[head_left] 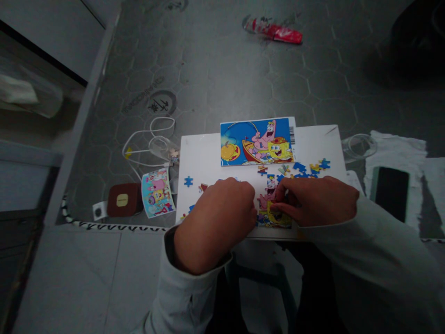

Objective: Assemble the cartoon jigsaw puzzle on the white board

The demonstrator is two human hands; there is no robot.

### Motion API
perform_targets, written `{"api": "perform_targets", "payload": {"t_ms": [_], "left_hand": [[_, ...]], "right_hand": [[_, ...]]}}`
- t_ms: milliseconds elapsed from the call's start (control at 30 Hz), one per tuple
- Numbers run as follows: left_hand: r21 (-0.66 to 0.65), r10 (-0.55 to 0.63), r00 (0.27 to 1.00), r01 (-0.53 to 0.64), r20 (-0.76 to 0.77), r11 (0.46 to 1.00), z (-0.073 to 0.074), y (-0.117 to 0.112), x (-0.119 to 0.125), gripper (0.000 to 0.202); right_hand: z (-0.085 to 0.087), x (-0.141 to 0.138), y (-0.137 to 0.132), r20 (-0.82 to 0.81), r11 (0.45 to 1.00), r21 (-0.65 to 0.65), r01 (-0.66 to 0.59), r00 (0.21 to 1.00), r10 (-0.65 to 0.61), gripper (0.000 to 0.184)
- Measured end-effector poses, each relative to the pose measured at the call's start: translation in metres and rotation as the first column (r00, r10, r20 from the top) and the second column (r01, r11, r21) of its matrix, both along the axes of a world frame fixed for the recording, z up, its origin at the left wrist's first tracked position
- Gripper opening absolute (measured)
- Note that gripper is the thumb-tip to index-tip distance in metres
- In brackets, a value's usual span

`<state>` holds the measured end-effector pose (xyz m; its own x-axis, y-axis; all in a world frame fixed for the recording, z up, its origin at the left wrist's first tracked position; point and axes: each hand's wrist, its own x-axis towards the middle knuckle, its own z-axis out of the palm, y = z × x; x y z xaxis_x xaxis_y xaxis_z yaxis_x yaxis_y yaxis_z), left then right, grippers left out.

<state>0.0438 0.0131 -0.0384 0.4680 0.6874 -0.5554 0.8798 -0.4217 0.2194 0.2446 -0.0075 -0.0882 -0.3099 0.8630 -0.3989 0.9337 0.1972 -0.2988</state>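
A partly joined jigsaw puzzle (266,204) with pink and yellow cartoon figures lies near the front edge of a white board (205,153). My right hand (313,199) reaches over its right side, thumb and forefinger pinched on a puzzle piece at the yellow figure. On the other side, my left hand (222,218) is curled beside the joined part; its fingertips are hidden underneath. Loose jigsaw pieces (299,168) lie above my right hand, and a single blue piece (188,181) rests at the left. The picture card (257,141) shows the same figures in a boat.
Left of the board are a cartoon sheet (158,192), a brown box (123,199) and a white cable (139,132). A dark phone (390,192) lies on white cloth (399,144) at the right. Red plastic packaging (285,34) is on the floor ahead.
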Motion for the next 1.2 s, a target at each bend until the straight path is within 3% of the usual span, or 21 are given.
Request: {"api": "perform_targets", "payload": {"t_ms": [367,567,733,900,1067,1200], "left_hand": [[0.002,-0.005,1.000,0.005,-0.017,1.000,-0.001,0.003,0.001,0.024],[-0.034,-0.023,1.000,0.024,0.020,0.999,0.002,0.001,-0.004,0.025],[-0.101,0.088,0.990,-0.077,0.113,0.992,0.007,0.006,-0.018,0.017],[0.046,0.231,0.957,-0.242,0.174,0.969,0.005,0.015,-0.025,0.017],[0.046,0.244,0.947,-0.258,0.208,0.965,-0.007,0.020,-0.018,0.017],[0.069,0.305,0.937,-0.320,0.172,0.945,-0.004,0.023,-0.013,0.022]], "right_hand": [[-0.001,-0.001,-0.002,0.011,0.998,0.053,0.014,1.000,-0.015,0.022],[0.004,-0.005,0.001,0.049,1.000,-0.018,0.025,0.998,-0.024,0.016],[0.000,-0.003,0.001,-0.005,1.000,-0.002,-0.003,1.000,0.003,0.016],[-0.003,0.003,-0.001,-0.025,1.000,0.006,-0.025,0.999,0.025,0.018],[0.000,0.000,-0.002,0.012,0.997,0.036,-0.065,0.998,0.064,0.016],[0.000,-0.003,-0.003,0.046,0.992,0.070,-0.107,0.993,0.104,0.018]]}}
